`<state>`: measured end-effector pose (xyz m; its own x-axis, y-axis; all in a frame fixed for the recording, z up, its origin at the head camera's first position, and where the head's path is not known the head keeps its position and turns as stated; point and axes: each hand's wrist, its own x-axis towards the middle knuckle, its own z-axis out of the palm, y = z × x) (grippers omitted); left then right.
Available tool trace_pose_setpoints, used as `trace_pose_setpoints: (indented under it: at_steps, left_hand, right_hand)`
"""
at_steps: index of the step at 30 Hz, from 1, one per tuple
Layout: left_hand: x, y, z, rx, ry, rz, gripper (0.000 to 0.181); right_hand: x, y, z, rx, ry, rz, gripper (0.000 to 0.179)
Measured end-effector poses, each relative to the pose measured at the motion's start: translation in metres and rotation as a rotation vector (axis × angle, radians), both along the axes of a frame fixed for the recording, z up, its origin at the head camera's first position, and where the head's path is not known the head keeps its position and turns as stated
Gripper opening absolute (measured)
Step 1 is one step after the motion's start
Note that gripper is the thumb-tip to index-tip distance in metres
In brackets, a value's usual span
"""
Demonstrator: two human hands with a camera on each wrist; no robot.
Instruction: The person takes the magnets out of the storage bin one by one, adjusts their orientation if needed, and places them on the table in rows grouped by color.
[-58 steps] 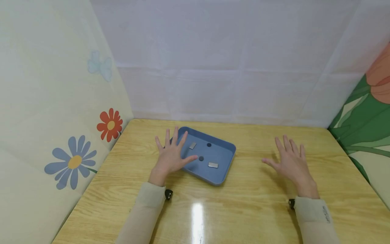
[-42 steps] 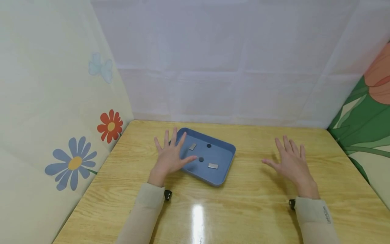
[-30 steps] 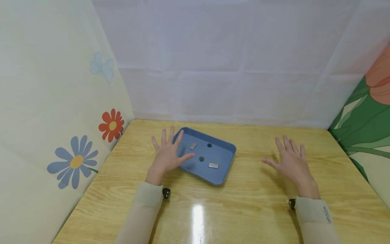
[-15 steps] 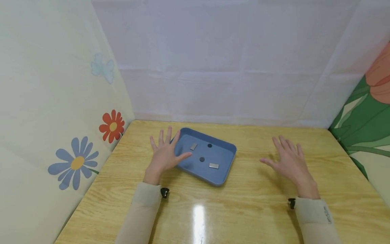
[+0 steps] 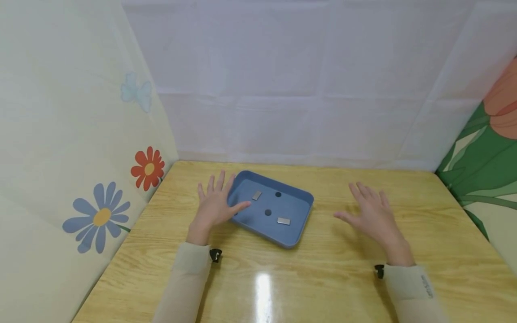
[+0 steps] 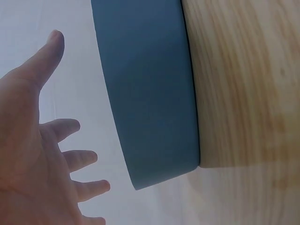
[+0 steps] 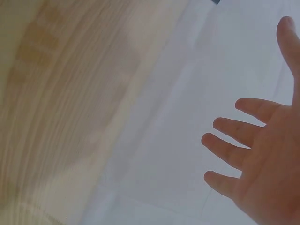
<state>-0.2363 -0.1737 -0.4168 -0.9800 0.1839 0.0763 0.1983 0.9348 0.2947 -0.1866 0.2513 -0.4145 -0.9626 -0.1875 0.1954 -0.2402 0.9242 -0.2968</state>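
Observation:
A blue rectangular tray (image 5: 288,240) lies at an angle on the wooden table. Inside it are two small silvery rectangular pieces, one near the front (image 5: 283,221) and another farther back (image 5: 256,195). Small dark round discs sit there too: a middle disc (image 5: 268,212), a rear disc (image 5: 278,194), and one partly hidden by my left thumb. My left hand (image 5: 212,207) hovers at the tray's left end, fingers spread, holding nothing. The tray's outer wall (image 6: 150,93) fills the left wrist view. Off to the tray's right, my right hand (image 5: 373,218) hangs over the table with fingers extended, holding nothing.
The wooden table (image 5: 323,287) reaches back to a white cloth (image 5: 282,89). A flower-printed panel (image 5: 60,148) borders the left side, and a green-leaf and tulip print (image 5: 492,152) the right. Each sleeve carries a small black device at the cuff.
My left hand has drifted left, uncovering more of the tray's left end and a further dark disc. My right hand has shifted left toward the tray. Tray and pieces stay put.

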Motion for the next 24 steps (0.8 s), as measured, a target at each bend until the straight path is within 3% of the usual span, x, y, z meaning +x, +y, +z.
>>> trace_pose_setpoints:
  at_steps: [24]
  left_hand:
    - [0.002,-0.002,0.002,0.045,-0.037,-0.013,0.105]
  right_hand:
    - [0.005,-0.051,-0.008,-0.032,-0.022,0.089,0.097]
